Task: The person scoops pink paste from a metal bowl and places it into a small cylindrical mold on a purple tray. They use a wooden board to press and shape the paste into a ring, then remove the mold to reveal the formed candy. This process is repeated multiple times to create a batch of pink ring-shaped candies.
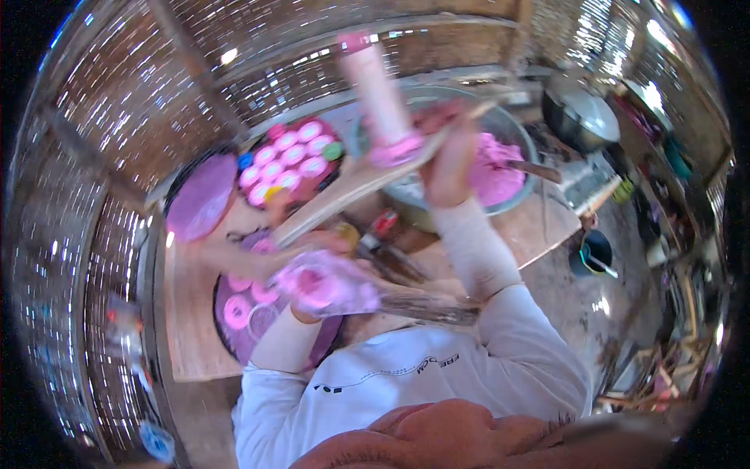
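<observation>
My right hand (453,168), smeared by motion, is closed on the right part of a wooden plank (344,195) that slants down to the left. A tall pale-pink cylinder (381,98) with a darker pink top stands out from the plank, its base ringed with pink paste. My left hand (308,315) is mostly hidden under a pink-smeared, thin sheet (332,283) with a rounder, deeper pink patch in it. What the sheet is made of I cannot make out. Below and left of it, a round tray (226,340) with a dark rim carries several pink rings (238,312).
Behind the plank sits a large basin (525,144) of pink dough (496,172) with a wooden paddle (539,170). Several pink-and-white bottles or cups (285,160) are grouped left of it, beside a round pink tray (205,195). A lidded pot (582,117) and dark bucket (591,254) stand right.
</observation>
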A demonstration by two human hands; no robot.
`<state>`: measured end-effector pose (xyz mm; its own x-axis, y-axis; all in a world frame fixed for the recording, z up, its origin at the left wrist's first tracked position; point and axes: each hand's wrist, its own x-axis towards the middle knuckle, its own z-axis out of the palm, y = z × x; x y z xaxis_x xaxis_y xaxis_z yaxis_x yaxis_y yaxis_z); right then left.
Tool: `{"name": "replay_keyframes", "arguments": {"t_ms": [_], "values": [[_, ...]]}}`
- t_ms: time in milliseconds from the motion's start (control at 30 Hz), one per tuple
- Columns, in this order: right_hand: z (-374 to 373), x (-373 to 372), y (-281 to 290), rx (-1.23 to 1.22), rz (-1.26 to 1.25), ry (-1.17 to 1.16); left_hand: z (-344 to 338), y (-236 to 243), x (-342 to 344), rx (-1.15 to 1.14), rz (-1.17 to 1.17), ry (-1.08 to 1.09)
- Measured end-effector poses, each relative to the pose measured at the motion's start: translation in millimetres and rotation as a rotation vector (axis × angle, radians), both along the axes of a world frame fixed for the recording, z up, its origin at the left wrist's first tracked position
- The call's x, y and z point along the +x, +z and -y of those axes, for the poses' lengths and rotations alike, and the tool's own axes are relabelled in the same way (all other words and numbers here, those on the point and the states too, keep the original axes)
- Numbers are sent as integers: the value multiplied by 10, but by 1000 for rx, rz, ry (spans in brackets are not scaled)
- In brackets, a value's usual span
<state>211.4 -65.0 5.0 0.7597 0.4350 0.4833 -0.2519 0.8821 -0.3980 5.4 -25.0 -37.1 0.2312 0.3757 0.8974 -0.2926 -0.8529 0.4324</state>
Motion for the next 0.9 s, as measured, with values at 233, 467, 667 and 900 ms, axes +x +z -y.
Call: {"name": "replay_keyframes", "arguments": {"t_ms": [233, 467, 667, 900], "values": [[630, 1149, -309, -1161, 1568, -729, -221, 412, 168, 237, 253, 107], [1164, 1944, -527, -1490, 2212, -1152, -273, 429, -7, 133, 36, 457], [1069, 1856, -21, -1495, 2287, -1089, -111, 729, 38, -210, 29, 47], [1356, 1084, 1012, -1640, 1981, -617, -843, -53, -154, -638, -237, -299]]}}
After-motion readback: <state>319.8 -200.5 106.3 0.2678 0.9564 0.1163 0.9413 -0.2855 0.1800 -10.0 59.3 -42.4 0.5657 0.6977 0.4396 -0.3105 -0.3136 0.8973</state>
